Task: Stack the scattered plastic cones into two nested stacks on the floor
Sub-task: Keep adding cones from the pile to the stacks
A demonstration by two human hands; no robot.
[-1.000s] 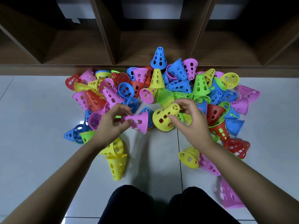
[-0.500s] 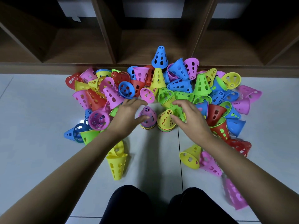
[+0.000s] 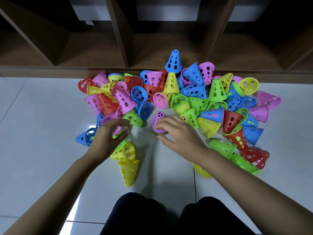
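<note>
A heap of perforated plastic cones (image 3: pixel 216 90) in pink, blue, yellow, green and red lies scattered on the white tiled floor (image 3: pixel 42 133). A short nested stack topped by a pink cone (image 3: pixel 157 118) stands at the heap's front edge. My right hand (image 3: pixel 179 133) is closed around its base, thumb in front and fingers behind. A yellow tip (image 3: pixel 183 117) shows just behind this hand. My left hand (image 3: pixel 108 138) hovers with fingers apart over a pink cone (image 3: pixel 116 131), beside a lying green cone (image 3: pixel 133 118). It holds nothing.
Two yellow cones (image 3: pixel 127 170) lie near my left wrist, and another yellow one (image 3: pixel 201 172) lies under my right forearm. A dark wooden shelf unit (image 3: pixel 118 39) runs along the back. My knees (image 3: pixel 169 214) are at the bottom edge.
Both hands set their cones down, pink on the left stack and yellow on the right. The left hand pulled back left toward loose cones. The right hand shifted left onto the pink-topped stack.
</note>
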